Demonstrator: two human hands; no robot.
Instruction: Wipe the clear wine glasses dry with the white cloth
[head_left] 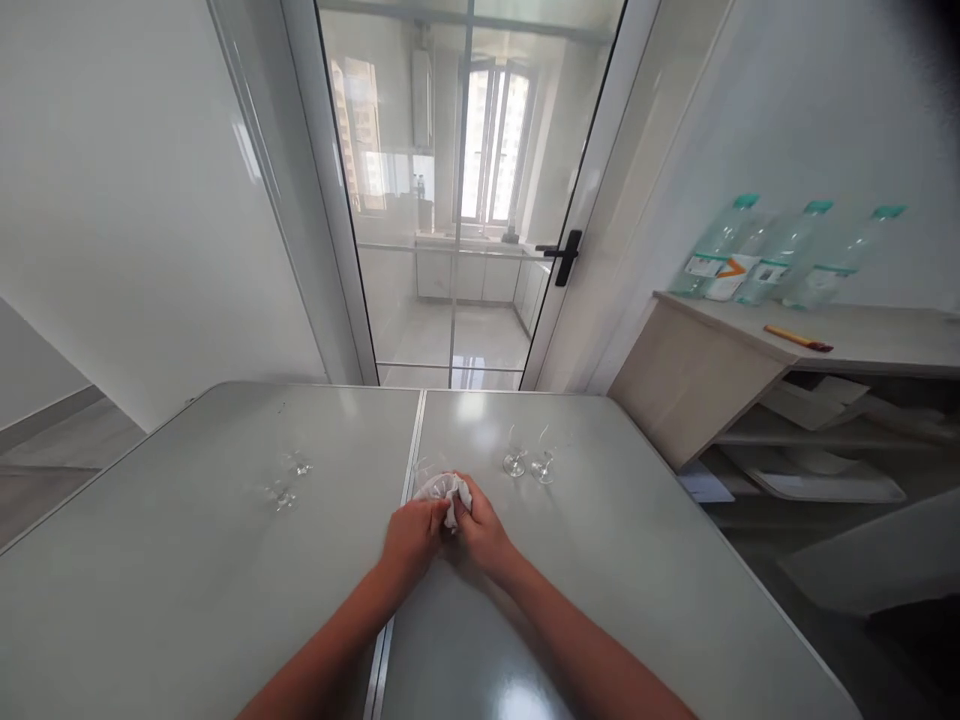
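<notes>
Both my hands meet over the middle of a grey table. My left hand and my right hand are closed round a white cloth bunched against a clear glass, which is mostly hidden by the cloth. Two small stemmed glasses stand upright just right of my hands. Two more clear glasses stand to the left.
A glass door with a black handle stands beyond the table's far edge. At the right a wooden shelf unit carries three plastic bottles and a yellow tool. White walls flank the door.
</notes>
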